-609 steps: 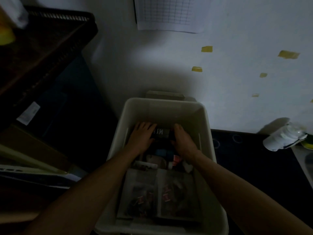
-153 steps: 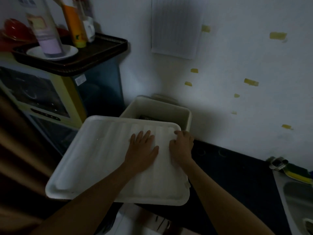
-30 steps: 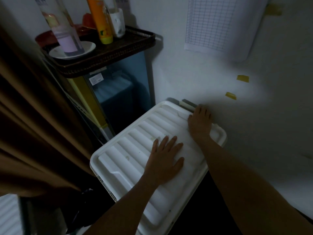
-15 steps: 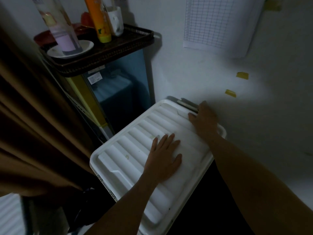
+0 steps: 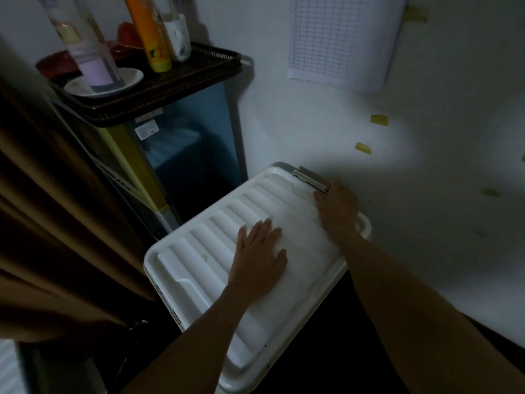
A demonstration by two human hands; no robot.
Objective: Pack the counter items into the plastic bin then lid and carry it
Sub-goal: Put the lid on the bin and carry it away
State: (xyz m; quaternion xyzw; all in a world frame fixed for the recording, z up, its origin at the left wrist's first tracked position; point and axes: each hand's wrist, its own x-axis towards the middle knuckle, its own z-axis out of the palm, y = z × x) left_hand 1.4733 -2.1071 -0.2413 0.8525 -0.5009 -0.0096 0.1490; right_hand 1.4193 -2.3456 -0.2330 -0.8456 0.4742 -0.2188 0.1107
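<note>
Count: one ribbed lid [image 5: 199, 265]; two hands, left hand [image 5: 257, 257] and right hand [image 5: 336, 206]; one gridded sheet [image 5: 338, 38]; four tape scraps [image 5: 379, 120]. One tray [image 5: 170, 89]: one saucer [image 5: 130, 78]; one orange tube [image 5: 147, 32]; one clear tube [image 5: 85, 44]; one cup [image 5: 177, 38].

Left hand [image 5: 257, 260] sits dead centre of the frame, palm down, fingers [image 5: 267, 228] straight and lightly fanned, thumb splayed to the right. Right hand [image 5: 338, 207] reaches further out, up and right of centre, its fingers bent down over the far side, tips out of sight. Both forearms are bare, running up from the bottom edge.
</note>
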